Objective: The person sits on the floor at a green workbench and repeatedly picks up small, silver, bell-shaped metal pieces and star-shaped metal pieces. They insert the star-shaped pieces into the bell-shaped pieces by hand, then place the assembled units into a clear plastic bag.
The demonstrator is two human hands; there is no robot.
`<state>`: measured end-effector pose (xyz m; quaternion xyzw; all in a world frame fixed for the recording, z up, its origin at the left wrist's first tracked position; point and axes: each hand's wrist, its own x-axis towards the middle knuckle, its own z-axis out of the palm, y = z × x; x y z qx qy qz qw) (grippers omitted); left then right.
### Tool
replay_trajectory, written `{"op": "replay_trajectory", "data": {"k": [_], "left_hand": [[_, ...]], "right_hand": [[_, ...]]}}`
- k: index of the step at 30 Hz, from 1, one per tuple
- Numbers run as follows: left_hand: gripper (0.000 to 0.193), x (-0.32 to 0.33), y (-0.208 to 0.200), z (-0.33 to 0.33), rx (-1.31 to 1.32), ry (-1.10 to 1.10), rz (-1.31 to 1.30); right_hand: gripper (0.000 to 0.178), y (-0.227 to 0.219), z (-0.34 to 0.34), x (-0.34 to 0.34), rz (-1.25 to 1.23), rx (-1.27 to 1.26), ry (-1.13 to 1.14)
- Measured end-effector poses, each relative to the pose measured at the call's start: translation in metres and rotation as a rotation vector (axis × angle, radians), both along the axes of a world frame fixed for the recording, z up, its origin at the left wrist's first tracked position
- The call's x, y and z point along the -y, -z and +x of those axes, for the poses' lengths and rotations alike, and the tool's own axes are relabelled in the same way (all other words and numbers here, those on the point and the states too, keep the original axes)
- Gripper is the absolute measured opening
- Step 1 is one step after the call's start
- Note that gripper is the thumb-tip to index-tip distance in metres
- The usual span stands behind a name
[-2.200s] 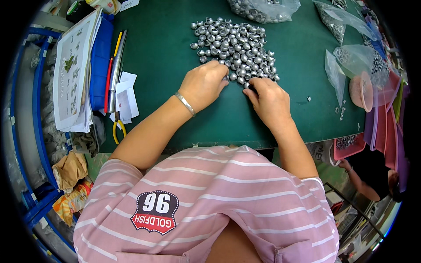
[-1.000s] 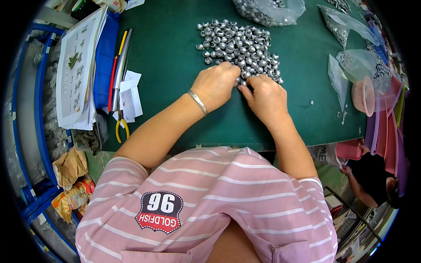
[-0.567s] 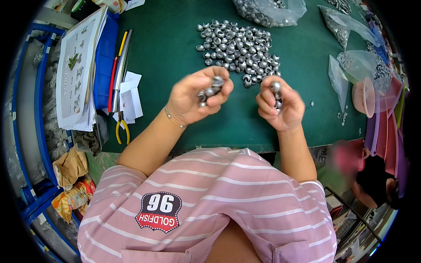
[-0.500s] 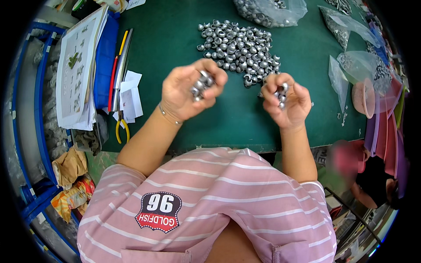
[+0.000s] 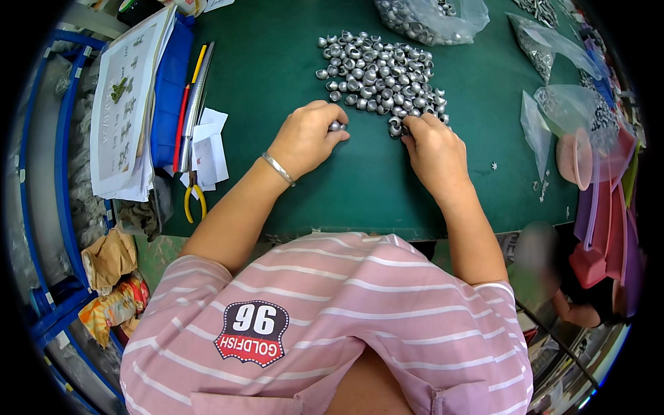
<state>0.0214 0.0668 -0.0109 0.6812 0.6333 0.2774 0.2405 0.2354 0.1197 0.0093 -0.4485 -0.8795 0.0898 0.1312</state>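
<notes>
Picking metal caps [image 5: 379, 69] with both hands [image 5: 304, 138]

Clear plastic bag of metal parts [image 5: 432, 15] at top, more clear bags [image 5: 553, 76] right, crumpled orange wrappers [image 5: 111, 304] lower left

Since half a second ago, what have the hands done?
Both hands came back down from in front of the chest to the pile of small metal parts. The left hand pinches one part at its near edge; the right hand rests fingers-down on the edge. Pile, bags and papers stayed put.
</notes>
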Motion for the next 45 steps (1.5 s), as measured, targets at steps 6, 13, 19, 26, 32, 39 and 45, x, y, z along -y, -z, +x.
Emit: {"op": "replay_trajectory", "data": {"k": [6,13,19,26,32,39,45], "left_hand": [[0.022,0.009,-0.013,0.001,1.36,0.054,-0.542],[0.018,0.007,-0.016,0.006,1.69,0.119,-0.59],[0.014,-0.006,-0.016,0.011,1.323,-0.117,-0.404],[0.014,-0.03,0.002,0.041,0.233,-0.058,0.251],[0.018,-0.033,0.011,0.059,-0.004,0.019,0.291],[0.015,-0.031,0.013,0.061,-0.124,0.085,0.326],[0.014,-0.028,0.017,0.058,-0.037,0.091,0.336]], "right_hand": [[0.014,-0.004,0.014,-0.007,-0.818,-0.769,0.139],[0.02,-0.002,0.029,-0.008,-1.569,-1.786,-0.1],[0.011,-0.008,0.014,-0.011,-0.748,-0.796,0.239],[0.028,-0.006,-0.005,0.003,-0.131,0.04,0.056],[0.021,-0.003,0.037,-0.009,-1.258,-1.123,0.125],[0.027,0.003,0.075,-0.033,-1.26,-1.782,0.123],[0.027,0.012,0.056,-0.051,-0.246,-0.364,0.397]]}}
